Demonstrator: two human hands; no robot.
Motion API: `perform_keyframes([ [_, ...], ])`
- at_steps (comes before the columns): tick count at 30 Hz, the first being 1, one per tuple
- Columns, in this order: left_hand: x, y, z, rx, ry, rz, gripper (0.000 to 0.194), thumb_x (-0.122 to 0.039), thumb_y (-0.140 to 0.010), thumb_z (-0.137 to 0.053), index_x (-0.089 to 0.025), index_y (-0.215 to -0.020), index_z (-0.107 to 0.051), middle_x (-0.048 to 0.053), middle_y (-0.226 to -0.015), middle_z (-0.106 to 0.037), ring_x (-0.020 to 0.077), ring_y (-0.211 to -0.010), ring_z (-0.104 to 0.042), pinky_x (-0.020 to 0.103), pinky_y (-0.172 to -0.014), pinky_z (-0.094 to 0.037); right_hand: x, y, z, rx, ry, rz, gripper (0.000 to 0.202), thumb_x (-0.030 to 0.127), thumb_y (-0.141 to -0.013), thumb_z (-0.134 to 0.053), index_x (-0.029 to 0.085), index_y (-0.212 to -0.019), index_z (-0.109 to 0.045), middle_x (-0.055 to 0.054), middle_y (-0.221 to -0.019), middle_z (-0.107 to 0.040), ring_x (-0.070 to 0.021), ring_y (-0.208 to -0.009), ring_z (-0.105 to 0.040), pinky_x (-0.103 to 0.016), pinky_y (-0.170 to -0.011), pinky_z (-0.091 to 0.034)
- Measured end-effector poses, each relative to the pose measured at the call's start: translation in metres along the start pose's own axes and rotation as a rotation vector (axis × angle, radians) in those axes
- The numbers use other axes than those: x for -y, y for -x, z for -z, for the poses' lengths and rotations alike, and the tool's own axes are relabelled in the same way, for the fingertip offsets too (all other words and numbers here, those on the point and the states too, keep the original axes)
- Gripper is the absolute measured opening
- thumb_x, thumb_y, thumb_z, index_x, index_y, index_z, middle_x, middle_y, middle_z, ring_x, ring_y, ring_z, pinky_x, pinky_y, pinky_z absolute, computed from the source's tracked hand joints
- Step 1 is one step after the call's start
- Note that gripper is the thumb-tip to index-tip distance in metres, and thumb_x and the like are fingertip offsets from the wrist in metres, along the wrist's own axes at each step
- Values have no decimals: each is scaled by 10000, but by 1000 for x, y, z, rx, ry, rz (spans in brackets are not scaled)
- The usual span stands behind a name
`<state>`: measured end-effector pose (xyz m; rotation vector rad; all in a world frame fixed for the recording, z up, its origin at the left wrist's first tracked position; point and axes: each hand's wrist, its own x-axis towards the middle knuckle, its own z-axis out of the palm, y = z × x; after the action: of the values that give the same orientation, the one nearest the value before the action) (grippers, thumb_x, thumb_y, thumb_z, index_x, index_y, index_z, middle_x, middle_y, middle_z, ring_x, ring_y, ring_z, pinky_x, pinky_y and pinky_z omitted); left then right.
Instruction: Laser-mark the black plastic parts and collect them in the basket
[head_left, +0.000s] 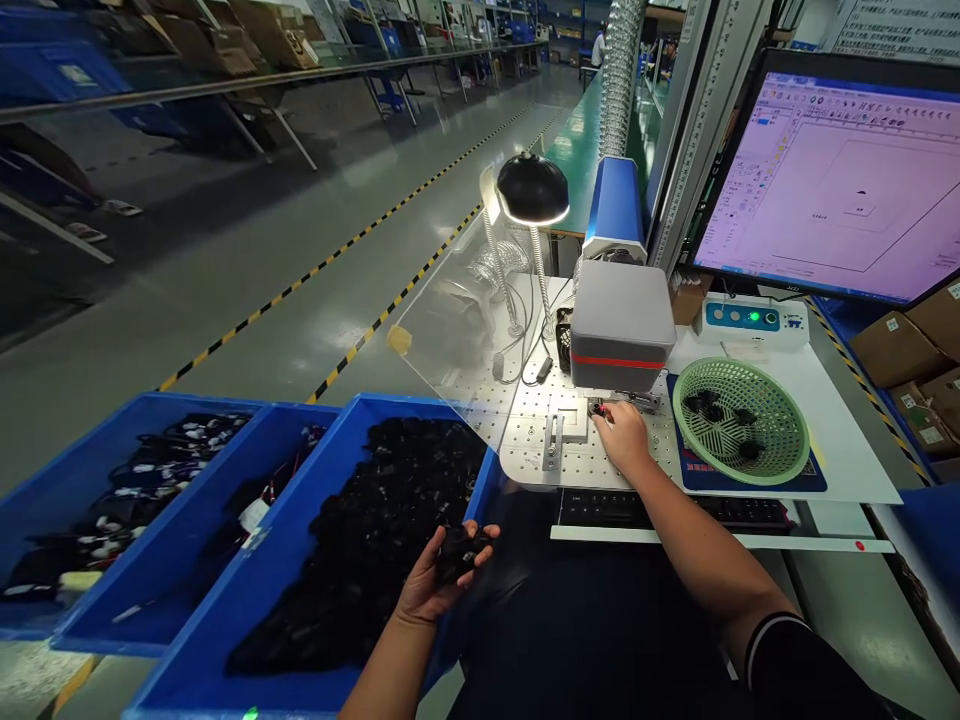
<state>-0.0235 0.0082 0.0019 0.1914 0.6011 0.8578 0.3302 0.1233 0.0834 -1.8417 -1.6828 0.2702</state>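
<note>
My left hand, palm up beside the large blue bin, is closed around several small black parts. On the perforated metal plate, my right hand reaches to the fixture under the grey machine head. Its fingertips pinch a small dark part with a red spot on it; the exact kind is too small to tell. Left of those fingers lie a square metal frame and an upright bracket. A heap of black parts fills the nearest blue bin.
A green basket with several black pieces stands at the right on a dark blue mat. Below the plate is a keyboard. A clear sheet and a lamp stand left of the machine; a monitor is at right.
</note>
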Motion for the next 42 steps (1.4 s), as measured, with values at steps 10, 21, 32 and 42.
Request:
perform_keyframes([
  [10,-1,2,-6,-19,-17,14,342,-493,-865,-661,-168,-964,-624,158,-1126,-622,152,-758,-549,187,-485,-446,-1,-1,-3,-7,30,-10,189,293,-932,-618,187,-1048,-723,-77,-970,-677,-237,-948,-591,-341,-825,-448],
  [21,0,1,-5,-16,-36,4,358,-503,-845,-684,-166,-951,-626,163,-1127,-629,157,-756,-552,192,-487,-443,2,0,-3,5,79,-5,196,291,-945,-600,172,-1047,-719,-95,-984,-675,-244,-955,-585,-347,-844,-449],
  [32,0,1,-5,-34,-38,6,344,-494,-852,-671,-169,-954,-621,165,-1124,-623,160,-751,-543,209,-493,-455,3,0,-4,1,99,-2,188,301,-953,-593,182,-1025,-721,-102,-985,-674,-254,-962,-584,-357,-850,-454],
  [42,-1,1,-5,-50,-72,6,382,-512,-811,-718,-168,-962,-648,156,-1121,-646,171,-756,-560,218,-502,-460,10,1,1,43,125,-41,182,301,-965,-595,171,-1003,-716,-106,-1005,-673,-251,-996,-581,-343,-874,-439],
])
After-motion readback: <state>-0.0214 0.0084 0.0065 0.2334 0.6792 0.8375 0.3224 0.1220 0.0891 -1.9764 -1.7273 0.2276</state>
